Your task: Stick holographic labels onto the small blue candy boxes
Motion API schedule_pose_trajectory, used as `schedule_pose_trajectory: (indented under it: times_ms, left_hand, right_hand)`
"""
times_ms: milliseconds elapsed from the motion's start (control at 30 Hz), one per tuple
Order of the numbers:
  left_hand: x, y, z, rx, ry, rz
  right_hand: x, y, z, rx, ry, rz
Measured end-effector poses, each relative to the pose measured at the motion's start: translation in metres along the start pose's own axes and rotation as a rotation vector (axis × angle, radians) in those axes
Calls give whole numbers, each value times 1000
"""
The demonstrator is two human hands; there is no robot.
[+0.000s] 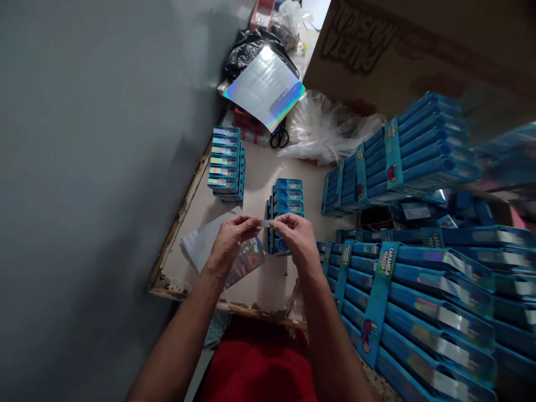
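Observation:
My left hand (231,237) and my right hand (295,233) are raised over the table, fingers pinched on the two ends of a small silvery sticker strip (266,223). A holographic sticker sheet (247,259) hangs under my left hand, seemingly held in that hand as well. Right behind my hands stands a short stack of blue boxes (285,204). A second stack of blue boxes with shiny labels (226,163) stands farther left.
Large piles of blue boxes (422,301) fill the right side. A big holographic sheet (266,86), scissors (279,137), clear plastic bags (326,131) and a cardboard carton (377,44) lie at the back. The worn table edge (184,293) runs near me; a grey wall is on the left.

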State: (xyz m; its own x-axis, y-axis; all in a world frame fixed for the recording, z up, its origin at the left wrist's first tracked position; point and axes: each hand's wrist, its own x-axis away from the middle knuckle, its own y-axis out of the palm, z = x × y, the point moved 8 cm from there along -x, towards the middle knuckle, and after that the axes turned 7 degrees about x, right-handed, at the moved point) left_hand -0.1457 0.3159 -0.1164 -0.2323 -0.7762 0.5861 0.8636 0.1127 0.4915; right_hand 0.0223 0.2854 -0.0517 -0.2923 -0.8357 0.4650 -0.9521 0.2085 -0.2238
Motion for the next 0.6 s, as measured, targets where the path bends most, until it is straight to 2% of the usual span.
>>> schedule_pose_trajectory:
  times_ms: [100, 200, 367, 467, 600]
  left_hand:
    - [-12, 12, 8, -39, 59, 33]
    - [-35, 35, 27, -90, 172, 51]
    - [-85, 69, 50, -189, 248, 83]
    - [-102, 72, 51, -196, 234, 91]
    - [-110, 68, 45, -175, 239, 81]
  right_hand:
    - [-17, -18, -5, 100, -28, 95]
    - [-48, -38, -19, 258, -92, 212]
    - [-109, -55, -37, 542, -43, 260]
    - [-127, -60, -41, 696, -5, 274]
    - [-131, -56, -41, 720, 10, 254]
